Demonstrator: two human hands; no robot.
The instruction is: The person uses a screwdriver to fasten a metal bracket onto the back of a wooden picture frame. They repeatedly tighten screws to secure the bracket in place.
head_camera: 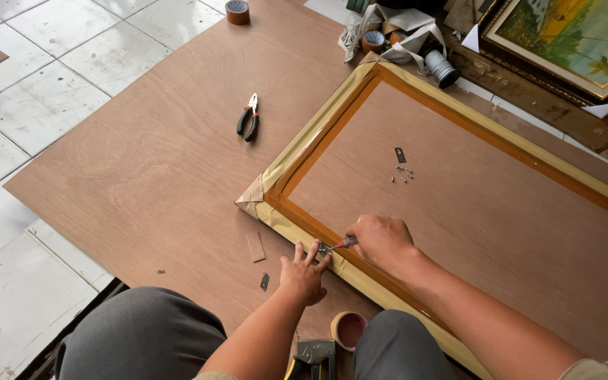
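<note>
Screwdriver (340,244) tip at a small metal bracket (324,249) on the frame's (297,232) near rail.
Right hand (381,239), fingers clamped on the handle, aims the shaft leftward; left hand (304,274), fingers spread, presses the bracket from the near side, touching it.

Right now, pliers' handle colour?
Black with red-orange accents; the pliers lie on the plywood sheet, clearest in the head view.
</note>
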